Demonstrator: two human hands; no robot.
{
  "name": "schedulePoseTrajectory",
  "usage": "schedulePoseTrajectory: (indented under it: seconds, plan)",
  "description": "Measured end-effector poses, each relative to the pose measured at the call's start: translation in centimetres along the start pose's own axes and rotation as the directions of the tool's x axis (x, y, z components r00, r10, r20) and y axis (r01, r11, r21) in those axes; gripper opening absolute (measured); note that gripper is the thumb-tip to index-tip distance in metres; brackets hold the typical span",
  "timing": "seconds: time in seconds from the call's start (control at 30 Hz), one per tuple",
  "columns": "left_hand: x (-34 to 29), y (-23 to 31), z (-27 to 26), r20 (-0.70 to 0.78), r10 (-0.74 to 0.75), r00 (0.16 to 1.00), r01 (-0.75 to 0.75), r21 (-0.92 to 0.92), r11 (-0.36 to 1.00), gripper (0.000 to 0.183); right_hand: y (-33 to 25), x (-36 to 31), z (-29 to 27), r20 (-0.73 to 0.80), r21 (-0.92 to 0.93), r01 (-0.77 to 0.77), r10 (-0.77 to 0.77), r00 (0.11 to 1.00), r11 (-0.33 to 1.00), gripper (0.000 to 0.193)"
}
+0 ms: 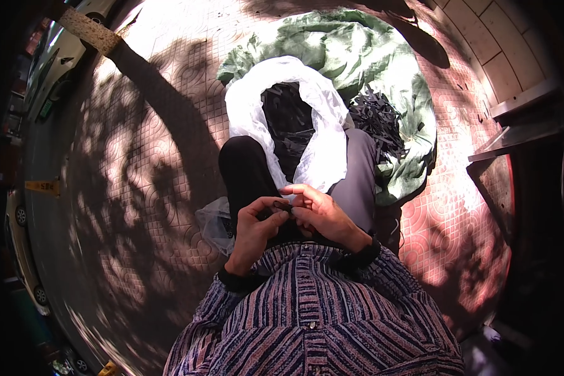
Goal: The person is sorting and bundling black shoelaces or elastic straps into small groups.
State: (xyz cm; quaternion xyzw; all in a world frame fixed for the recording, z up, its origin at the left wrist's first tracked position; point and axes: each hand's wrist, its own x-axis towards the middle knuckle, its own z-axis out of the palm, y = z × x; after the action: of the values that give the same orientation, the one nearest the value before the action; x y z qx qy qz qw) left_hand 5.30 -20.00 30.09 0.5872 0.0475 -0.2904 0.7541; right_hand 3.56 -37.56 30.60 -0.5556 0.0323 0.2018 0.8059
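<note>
My left hand (254, 233) and my right hand (329, 217) meet above my lap, thumbs and fingers pinched together. Between the fingertips is a small black piece (283, 205), perhaps a strip; its exact kind is too small to make out. Just beyond the hands, a white plastic bag (243, 103) stands open-mouthed between my knees, holding many black strips (287, 113). To its right, more loose black strips (376, 119) lie heaped on a green woven sheet or sack (413, 94).
A clear plastic bag (214, 224) lies by my left leg. On the right are a ledge (526, 100) and a dark-topped surface (514, 143). A tree trunk (91, 30) rises from the patterned paving (150, 138). Parked cars (24, 238) line the left.
</note>
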Motion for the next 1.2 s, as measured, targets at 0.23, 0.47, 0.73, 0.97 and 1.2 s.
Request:
schedulePoseTrajectory:
  seconds: [0.23,0.47,0.73,0.97,1.2]
  plan:
    - [0.2,-0.6,0.1,0.011,0.059,0.998,-0.06,0.1,0.993,0.017,-0.2,0.2,-0.1,0.043,0.11,-0.207,0.203,0.978,0.972,0.024]
    - [0.5,-1.7,0.2,0.033,0.183,0.983,-0.185,0.097,0.978,0.014,0.5,0.2,-0.7,0.1,0.323,-0.243,0.222,0.97,0.915,0.02]
    - [0.6,-1.8,0.3,0.07,0.227,0.971,-0.23,0.049,0.972,0.016,0.6,0.0,-0.7,0.001,0.315,-0.176,0.185,0.983,0.933,0.03]
    - [0.4,-1.5,-0.1,0.168,0.189,0.968,-0.213,0.138,0.967,0.015,0.0,-0.4,-0.8,0.081,0.098,-0.291,0.284,0.955,0.952,0.03]
    - [0.0,-0.4,0.8,0.179,0.199,0.964,-0.247,0.313,0.917,0.019,-0.1,-1.0,-1.3,0.172,0.043,-0.298,0.286,0.943,0.954,0.034]
